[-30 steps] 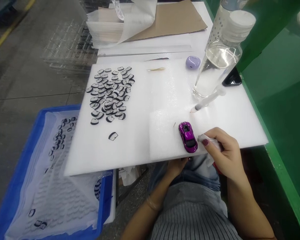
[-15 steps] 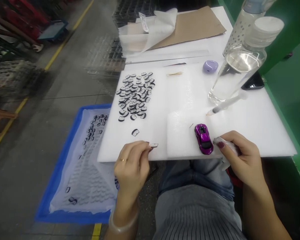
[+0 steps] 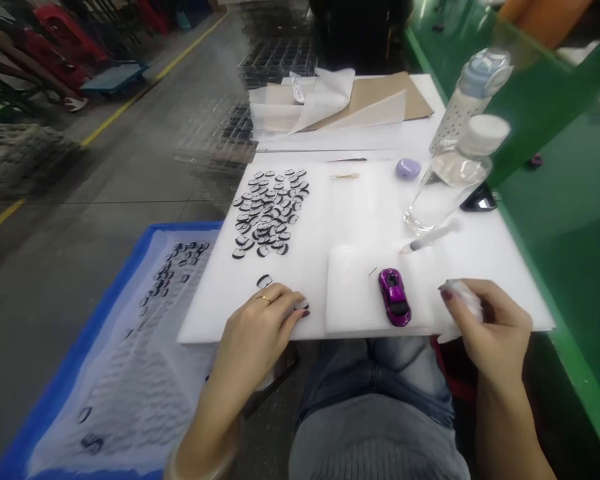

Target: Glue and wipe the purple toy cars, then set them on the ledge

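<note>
Resting on the near edge of the white foam board (image 3: 360, 220), left hand (image 3: 260, 327) with fingers curled and fingertips pinched on a small dark piece (image 3: 303, 306), lying against the board. Right hand (image 3: 495, 327) closed around a white cloth (image 3: 464, 297) at the board's near right edge. Purple toy car (image 3: 395, 297) on a foam pad between the hands, touching neither. Pile of small black-and-white pieces (image 3: 269, 212) farther back on the left; syringe (image 3: 427, 239) and clear bottle (image 3: 453, 177) behind the car. Blue crate (image 3: 130, 243) on the floor, left.
</note>
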`<state>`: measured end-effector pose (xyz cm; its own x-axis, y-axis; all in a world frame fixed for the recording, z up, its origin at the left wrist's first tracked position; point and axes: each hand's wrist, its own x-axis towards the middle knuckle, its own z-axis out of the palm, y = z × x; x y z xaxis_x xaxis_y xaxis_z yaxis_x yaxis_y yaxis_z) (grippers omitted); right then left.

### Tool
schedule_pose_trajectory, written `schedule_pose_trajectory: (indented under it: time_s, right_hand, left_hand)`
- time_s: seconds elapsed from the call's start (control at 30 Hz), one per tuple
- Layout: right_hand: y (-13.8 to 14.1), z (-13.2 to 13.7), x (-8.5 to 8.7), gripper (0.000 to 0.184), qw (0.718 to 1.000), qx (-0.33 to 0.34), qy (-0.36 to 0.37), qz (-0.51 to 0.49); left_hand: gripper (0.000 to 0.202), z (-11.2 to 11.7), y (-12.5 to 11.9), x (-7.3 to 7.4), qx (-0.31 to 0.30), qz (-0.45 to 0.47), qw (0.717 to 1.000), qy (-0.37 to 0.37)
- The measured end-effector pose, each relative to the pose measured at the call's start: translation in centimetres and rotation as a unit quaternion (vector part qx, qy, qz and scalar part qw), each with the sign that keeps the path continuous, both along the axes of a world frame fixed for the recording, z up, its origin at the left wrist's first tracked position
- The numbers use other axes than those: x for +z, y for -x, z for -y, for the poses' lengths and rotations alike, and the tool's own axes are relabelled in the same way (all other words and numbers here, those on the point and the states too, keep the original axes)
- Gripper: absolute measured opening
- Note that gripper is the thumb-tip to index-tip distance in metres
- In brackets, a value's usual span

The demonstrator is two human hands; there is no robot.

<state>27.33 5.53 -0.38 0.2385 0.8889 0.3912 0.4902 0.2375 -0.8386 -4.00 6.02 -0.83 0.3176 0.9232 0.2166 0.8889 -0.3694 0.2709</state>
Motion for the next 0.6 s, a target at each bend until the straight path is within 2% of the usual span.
schedule_pose_trajectory:
  time_s: [0.1,0.2,0.27,0.3,0.37,0.47,0.6]
  right_hand:
    - [-1.4,-2.7,2.8,0.010,0.983,-0.110,-0.134,0.053]
    - [-2.5,-7.4,6.4,0.013,0.947,-0.096,-0.276,0.135]
    - [-2.9,-10.7,8.1,0.019,0.922,-0.065,-0.311,0.221]
    - [-2.9,-12.2,8.6,0.022,0.913,-0.052,-0.306,0.265]
    - [-2.9,-14.5,8.5,0.028,0.904,-0.018,-0.276,0.326]
    - [-3.2,-16.2,7.0,0.034,0.912,0.007,-0.243,0.331]
    - [-4.4,-17.1,5.8,0.038,0.922,-0.037,-0.241,0.301]
  left_hand:
    - [0.025,-0.4,-0.1,-0.4,0.006,0.018,1.000,-0.020]
    - [0.016,0.0,-0.7,-0.6,0.051,0.082,0.992,-0.076]
    - [0.011,0.5,-1.4,-0.4,0.079,0.147,0.980,-0.112]
    - [0.010,0.7,-1.9,-0.3,0.086,0.186,0.972,-0.118]
    - [0.012,1.3,-2.9,0.1,0.090,0.280,0.950,-0.108]
    - [0.014,1.7,-4.7,0.6,0.087,0.454,0.885,-0.060]
    - [0.014,1.6,-7.9,1.2,0.048,0.669,0.741,0.023]
